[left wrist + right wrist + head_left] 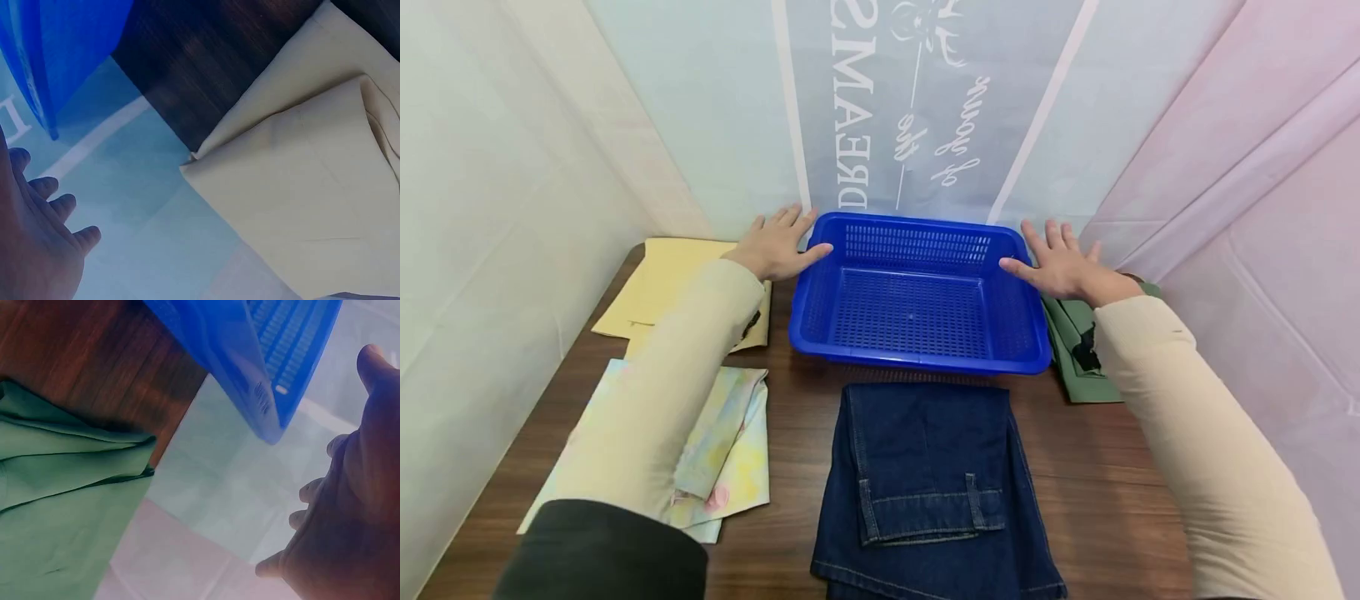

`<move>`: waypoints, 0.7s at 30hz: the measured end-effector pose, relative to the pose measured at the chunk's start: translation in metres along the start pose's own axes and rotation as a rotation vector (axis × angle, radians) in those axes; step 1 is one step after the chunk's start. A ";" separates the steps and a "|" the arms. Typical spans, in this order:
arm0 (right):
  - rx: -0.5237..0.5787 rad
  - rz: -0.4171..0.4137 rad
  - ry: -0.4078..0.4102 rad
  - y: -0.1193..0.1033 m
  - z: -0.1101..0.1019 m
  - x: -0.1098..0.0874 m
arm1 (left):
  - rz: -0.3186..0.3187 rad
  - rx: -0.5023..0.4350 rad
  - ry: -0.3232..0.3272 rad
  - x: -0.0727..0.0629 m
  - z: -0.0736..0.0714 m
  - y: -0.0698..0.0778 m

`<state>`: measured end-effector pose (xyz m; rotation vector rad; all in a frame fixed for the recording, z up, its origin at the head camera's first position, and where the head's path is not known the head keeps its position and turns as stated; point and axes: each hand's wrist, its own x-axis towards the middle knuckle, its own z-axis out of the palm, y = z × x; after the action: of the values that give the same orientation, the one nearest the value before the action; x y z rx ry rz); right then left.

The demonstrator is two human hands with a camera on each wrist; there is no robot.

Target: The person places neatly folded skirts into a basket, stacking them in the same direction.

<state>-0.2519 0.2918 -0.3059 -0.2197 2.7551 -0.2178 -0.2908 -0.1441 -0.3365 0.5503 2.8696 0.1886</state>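
Observation:
A blue plastic basket (917,362) with slotted walls sits at the back of the brown table, nothing inside it. My left hand (777,244) is at its left back corner, fingers spread and thumb over the rim. At the opposite back corner my right hand (1056,262) is also spread, its thumb over the right rim. Neither hand's fingers curl round anything. In the left wrist view the left hand (37,231) shows beside the basket corner (69,56). The right wrist view has the right hand (350,487) apart from the basket (250,369).
Folded dark blue jeans (925,467) lie in front of the basket. Yellow folded cloth (677,267) and a pastel patterned cloth (745,450) are on the left, partly under the left arm. Green folded cloth (1086,387) lies right. A printed curtain (917,108) hangs behind the table.

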 end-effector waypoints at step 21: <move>-0.004 -0.281 0.249 -0.021 0.034 -0.110 | 0.171 -0.009 0.031 -0.103 -0.020 0.008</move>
<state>-0.1357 0.2873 -0.2950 -0.6206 2.9620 -0.3332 -0.1995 -0.1777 -0.2974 0.7990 2.8490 0.2390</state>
